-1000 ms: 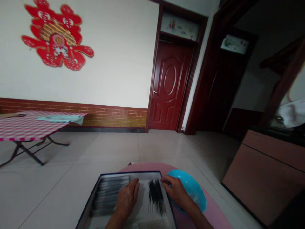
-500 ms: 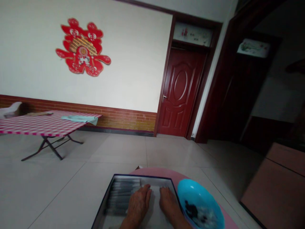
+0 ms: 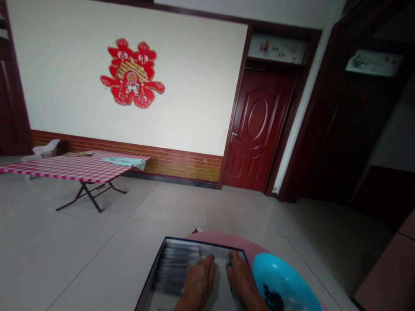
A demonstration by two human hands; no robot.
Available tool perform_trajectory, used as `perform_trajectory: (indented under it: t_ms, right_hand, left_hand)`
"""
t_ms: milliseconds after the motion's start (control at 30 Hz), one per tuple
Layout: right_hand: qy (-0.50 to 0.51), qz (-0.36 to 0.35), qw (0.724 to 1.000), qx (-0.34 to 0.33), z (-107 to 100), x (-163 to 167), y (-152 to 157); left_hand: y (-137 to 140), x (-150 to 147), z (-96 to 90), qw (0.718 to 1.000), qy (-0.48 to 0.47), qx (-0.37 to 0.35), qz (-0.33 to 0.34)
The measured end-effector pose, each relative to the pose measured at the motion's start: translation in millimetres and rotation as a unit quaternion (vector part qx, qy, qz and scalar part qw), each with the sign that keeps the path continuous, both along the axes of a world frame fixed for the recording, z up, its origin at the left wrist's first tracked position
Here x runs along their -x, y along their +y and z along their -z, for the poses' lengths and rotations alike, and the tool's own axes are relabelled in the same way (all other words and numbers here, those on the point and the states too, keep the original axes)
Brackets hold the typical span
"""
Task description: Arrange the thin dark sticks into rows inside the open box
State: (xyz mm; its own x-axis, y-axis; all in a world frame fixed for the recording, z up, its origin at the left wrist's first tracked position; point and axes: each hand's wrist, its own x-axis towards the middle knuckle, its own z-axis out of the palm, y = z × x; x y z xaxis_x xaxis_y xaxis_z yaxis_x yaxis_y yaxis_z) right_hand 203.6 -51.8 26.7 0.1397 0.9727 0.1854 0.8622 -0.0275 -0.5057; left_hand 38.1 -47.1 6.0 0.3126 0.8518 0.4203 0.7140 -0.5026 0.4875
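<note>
A shallow box with a dark blue rim sits in front of me. Thin dark sticks, blurred, lie in a row along its left side. My left hand is over the middle of the box, right beside the row, its fingers curled together; whatever they pinch is hidden. On the box's right side, my right hand is closed on a thin dark stick-like piece, partly covered by the fingers. To the right stands a light blue plastic bowl with black and whitish pieces in it.
Box and bowl rest on a pink round table. Across the tiled floor is a folding table with a checked cloth and a pale green cloth on it. A dark red door is in the far wall.
My view has turned slightly left, so the room appears farther right. My right hand has shifted a little away from the left, and a dark stick-like piece now shows at its fingers.
</note>
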Motion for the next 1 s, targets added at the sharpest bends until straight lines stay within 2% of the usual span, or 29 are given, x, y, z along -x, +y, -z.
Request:
perform_trajectory:
  t_ms: [100,200,300,367,500,667,800,1000]
  right_hand:
    - [0.161,-0.011,0.987,0.006,-8,6,-4]
    - [0.357,-0.045,0.933,0.009,-7,12,-7]
    - [0.466,-0.034,0.884,-0.022,-4,14,-8]
    - [0.482,-0.012,0.875,-0.035,-3,15,-8]
    - [0.479,0.015,0.875,-0.067,-2,14,-10]
    - [0.506,0.008,0.859,-0.081,3,13,-12]
    - [0.499,-0.009,0.863,-0.072,0,17,-16]
    - [0.473,-0.040,0.878,-0.053,-2,29,-20]
  left_hand:
    - [2,-1,1.6,1.000,-0.002,0.002,0.005]
    - [3,-1,4.7,1.000,0.006,-0.008,0.014]
    - [3,0,7.9,1.000,0.009,-0.017,0.011]
    - [3,-1,9.8,1.000,0.003,-0.017,0.010]
    - [3,-1,12.2,1.000,-0.001,-0.027,0.006]
    - [3,-1,13.8,0.998,-0.011,-0.065,0.016]
    - [2,-1,14.4,0.993,-0.027,-0.109,0.025]
    - [-2,0,7.0,0.988,-0.064,-0.124,0.064]
